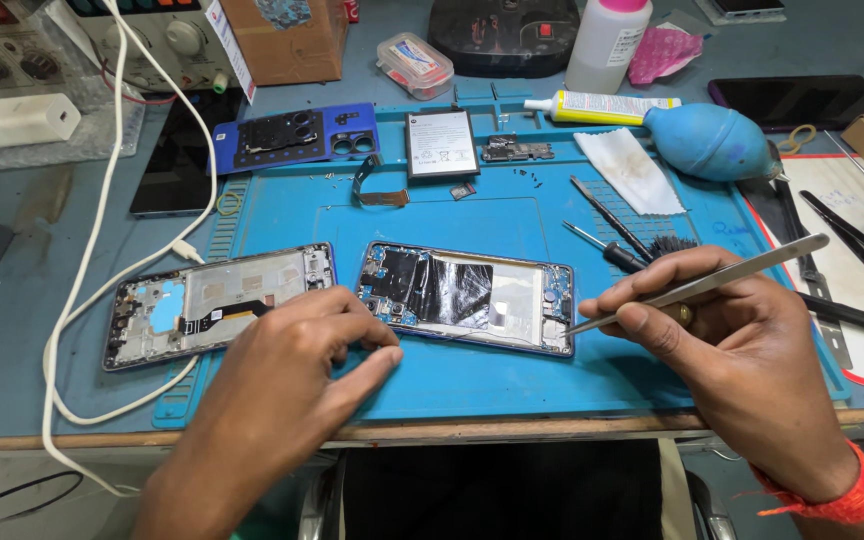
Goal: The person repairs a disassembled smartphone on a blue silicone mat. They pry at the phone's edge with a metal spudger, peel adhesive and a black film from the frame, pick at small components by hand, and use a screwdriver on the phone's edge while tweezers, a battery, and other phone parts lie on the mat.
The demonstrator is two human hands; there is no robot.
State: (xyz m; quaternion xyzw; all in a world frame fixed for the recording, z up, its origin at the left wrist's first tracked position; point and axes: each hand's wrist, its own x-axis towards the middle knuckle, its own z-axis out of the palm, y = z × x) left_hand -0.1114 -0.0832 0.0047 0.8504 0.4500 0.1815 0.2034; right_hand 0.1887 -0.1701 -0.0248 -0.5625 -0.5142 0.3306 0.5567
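Note:
An opened phone frame [467, 297] lies on the blue work mat [512, 215], its insides showing black and silver foil. My right hand [732, 350] grips metal tweezers [712, 281], whose tip sits at the frame's right end. My left hand [287, 375] rests on the mat with fingers curled, fingertips touching the frame's lower left corner. A second opened phone frame [214, 303] lies to the left, partly under my left hand.
At the back of the mat lie a blue phone back cover [292, 136], a battery [441, 143], a small circuit board [517, 150], a white cloth [632, 170], a blue air blower [712, 140] and screwdrivers [607, 222]. A white cable [102, 230] loops at the left.

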